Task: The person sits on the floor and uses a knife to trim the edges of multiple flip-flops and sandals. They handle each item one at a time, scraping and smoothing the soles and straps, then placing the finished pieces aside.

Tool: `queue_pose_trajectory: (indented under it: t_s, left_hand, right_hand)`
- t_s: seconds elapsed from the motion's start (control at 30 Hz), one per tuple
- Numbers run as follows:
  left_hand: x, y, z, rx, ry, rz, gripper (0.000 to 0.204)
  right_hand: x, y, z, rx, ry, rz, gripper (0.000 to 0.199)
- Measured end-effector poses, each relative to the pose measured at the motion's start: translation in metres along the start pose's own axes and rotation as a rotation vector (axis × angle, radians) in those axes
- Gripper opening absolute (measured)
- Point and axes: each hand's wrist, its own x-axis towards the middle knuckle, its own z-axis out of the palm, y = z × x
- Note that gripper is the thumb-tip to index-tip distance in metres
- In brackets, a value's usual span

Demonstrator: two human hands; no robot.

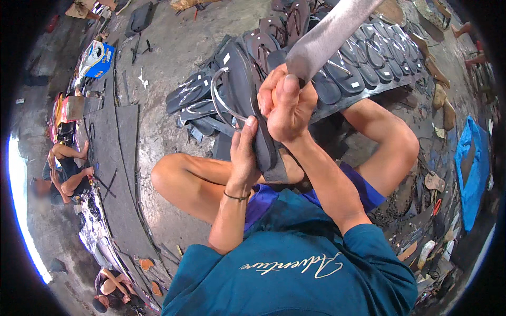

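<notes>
My left hand (pixel 244 154) grips the heel end of a black flip-flop (pixel 239 87) from its left edge, with the thumb near the strap. The flip-flop stands tilted in front of my crossed legs, its pale shiny strap bulging out to the left. My right hand (pixel 287 108) is closed right beside the sole's right edge. From this fist a broad grey knife blade (pixel 334 39) slants up to the upper right. The fingers hide its handle.
Finished-looking flip-flops (pixel 369 52) lie in rows on a board ahead and to the right, with brown ones (pixel 261 45) at the back. A blue box (pixel 103 60) and dark sheets (pixel 118 152) are at the left, where another person (pixel 66 171) sits. Scraps and blue cloth (pixel 469 174) lie right.
</notes>
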Motion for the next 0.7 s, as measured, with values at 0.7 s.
queue_pose_trajectory:
  t_s: [0.7]
  left_hand:
    - [0.124,-0.095,0.048,-0.102,-0.058,-0.265,0.078]
  right_hand:
    - [-0.086,-0.057,-0.120,-0.267,0.271,0.610,0.015]
